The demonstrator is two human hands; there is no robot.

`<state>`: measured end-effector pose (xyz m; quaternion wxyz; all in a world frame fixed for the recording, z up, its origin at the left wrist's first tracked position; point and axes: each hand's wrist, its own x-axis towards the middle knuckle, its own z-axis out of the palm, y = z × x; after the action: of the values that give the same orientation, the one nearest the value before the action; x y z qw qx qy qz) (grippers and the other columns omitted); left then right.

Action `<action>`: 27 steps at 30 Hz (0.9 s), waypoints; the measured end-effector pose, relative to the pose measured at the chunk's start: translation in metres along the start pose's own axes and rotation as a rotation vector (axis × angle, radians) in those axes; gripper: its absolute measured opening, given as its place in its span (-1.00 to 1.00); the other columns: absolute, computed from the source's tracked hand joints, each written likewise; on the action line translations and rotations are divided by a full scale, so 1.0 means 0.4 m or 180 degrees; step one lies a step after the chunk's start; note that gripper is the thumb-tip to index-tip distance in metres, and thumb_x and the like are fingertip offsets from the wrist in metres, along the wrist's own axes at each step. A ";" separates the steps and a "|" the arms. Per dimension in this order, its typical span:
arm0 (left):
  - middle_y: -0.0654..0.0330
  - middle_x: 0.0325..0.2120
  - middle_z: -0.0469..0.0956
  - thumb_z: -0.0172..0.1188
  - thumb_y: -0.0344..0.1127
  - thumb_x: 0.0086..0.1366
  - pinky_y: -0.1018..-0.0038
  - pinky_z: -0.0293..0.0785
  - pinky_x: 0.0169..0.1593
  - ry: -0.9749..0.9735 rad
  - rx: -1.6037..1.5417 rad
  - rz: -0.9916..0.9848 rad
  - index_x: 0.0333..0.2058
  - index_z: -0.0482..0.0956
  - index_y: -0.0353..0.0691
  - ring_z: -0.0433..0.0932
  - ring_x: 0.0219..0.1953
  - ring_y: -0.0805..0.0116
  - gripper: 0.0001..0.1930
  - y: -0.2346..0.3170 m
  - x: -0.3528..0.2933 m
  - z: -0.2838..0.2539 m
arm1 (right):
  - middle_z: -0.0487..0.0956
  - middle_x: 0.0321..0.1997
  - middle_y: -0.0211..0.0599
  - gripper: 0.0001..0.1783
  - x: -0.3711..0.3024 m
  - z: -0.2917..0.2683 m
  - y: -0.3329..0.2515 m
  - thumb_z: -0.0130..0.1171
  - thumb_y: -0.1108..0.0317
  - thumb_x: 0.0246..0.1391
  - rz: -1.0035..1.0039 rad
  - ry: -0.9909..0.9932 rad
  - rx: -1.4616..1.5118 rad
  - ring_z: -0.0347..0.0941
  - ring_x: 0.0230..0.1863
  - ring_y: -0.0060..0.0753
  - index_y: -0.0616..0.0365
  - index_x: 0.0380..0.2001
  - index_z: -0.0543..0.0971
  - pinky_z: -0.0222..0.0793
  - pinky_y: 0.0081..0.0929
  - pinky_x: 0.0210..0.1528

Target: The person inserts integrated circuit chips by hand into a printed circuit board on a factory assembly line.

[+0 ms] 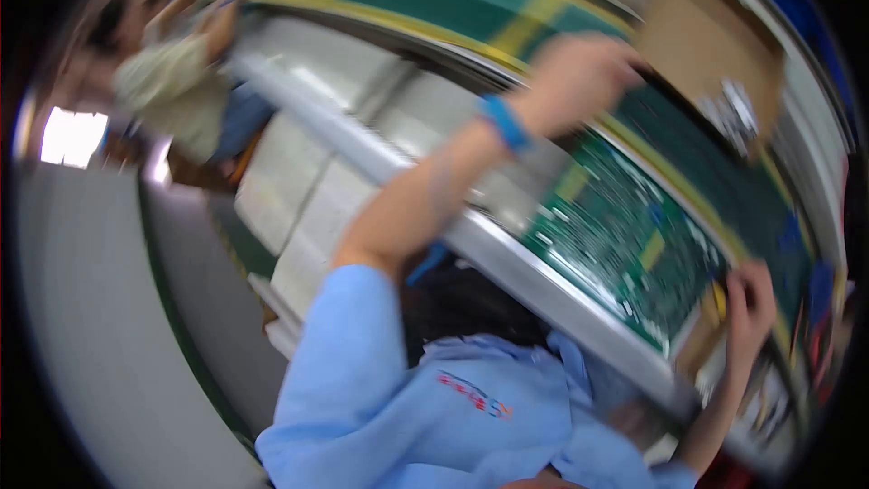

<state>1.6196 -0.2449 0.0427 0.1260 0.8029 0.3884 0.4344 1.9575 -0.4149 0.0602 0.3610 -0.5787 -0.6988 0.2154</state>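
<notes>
- Circuit board (625,235), green and crowded with small parts, lies between the two hands, alongside a silver rail (507,254)
- Left hand (584,81), above a blue wristband (504,122), is blurred with fingers bent, near the cardboard box (715,36); whether it grips anything I cannot tell
- Right hand (751,308) has its fingers bent at the board's right corner; I cannot tell if they grip it
- Silvery pieces (733,118) sit in the box
- Another person (181,91) appears at upper left, beyond pale panels (290,167)
</notes>
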 end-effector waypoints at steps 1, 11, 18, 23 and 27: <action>0.08 -0.41 0.62 0.15 -0.39 0.24 0.38 0.54 -0.28 0.0013 0.0050 0.0146 -0.09 0.59 -0.09 0.62 -0.37 0.24 -0.75 -0.020 -0.016 -0.016 | 0.46 -0.34 -0.32 -0.94 0.007 0.014 -0.011 0.13 0.56 0.08 0.0135 -0.0015 0.0060 0.40 -0.30 -0.50 0.33 -0.35 0.53 0.28 -0.65 -0.25; 0.27 -0.38 0.53 0.10 -0.27 0.36 0.68 0.37 -0.24 -0.0825 -0.0771 -0.1122 0.03 0.51 -0.27 0.46 -0.40 0.60 -0.67 -0.018 -0.029 0.006 | 0.55 -0.34 -0.46 -0.61 -0.063 -0.028 0.024 0.22 0.54 -0.03 0.0605 0.0043 0.0600 0.22 -0.57 -0.75 0.07 -0.07 0.52 0.19 -0.72 -0.49; 0.30 -0.38 0.52 0.07 -0.24 0.38 0.66 0.36 -0.19 -0.0755 -0.0647 -0.0900 0.07 0.50 -0.25 0.44 -0.39 0.60 -0.65 -0.010 -0.015 0.006 | 0.54 -0.40 -0.38 -0.81 -0.059 -0.012 0.044 0.24 0.55 -0.07 0.0248 -0.0062 0.0274 0.34 -0.54 -0.50 0.14 -0.31 0.60 0.30 -0.56 -0.47; 0.31 -0.39 0.50 0.05 -0.22 0.39 0.64 0.35 -0.11 -0.0787 -0.0481 -0.0869 0.09 0.49 -0.25 0.45 -0.35 0.59 -0.63 -0.008 -0.023 -0.029 | 0.53 -0.33 -0.39 -0.77 -0.046 -0.001 0.049 0.17 0.66 -0.02 -0.0026 -0.0484 -0.0015 0.40 -0.33 -0.64 0.20 -0.27 0.60 0.29 -0.69 -0.41; 0.30 -0.38 0.50 0.08 -0.20 0.38 0.64 0.33 -0.07 -0.0890 -0.0370 -0.0748 0.10 0.48 -0.23 0.44 -0.35 0.60 -0.61 -0.013 -0.032 0.015 | 0.53 -0.33 -0.37 -0.79 -0.051 0.023 0.072 0.18 0.65 -0.03 -0.0425 -0.0355 -0.0434 0.41 -0.36 -0.64 0.21 -0.28 0.60 0.29 -0.68 -0.41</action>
<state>1.6176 -0.2499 0.0286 0.2747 0.7959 0.4324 0.3226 1.9707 -0.4268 0.0284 0.2949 -0.5412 -0.7679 0.1748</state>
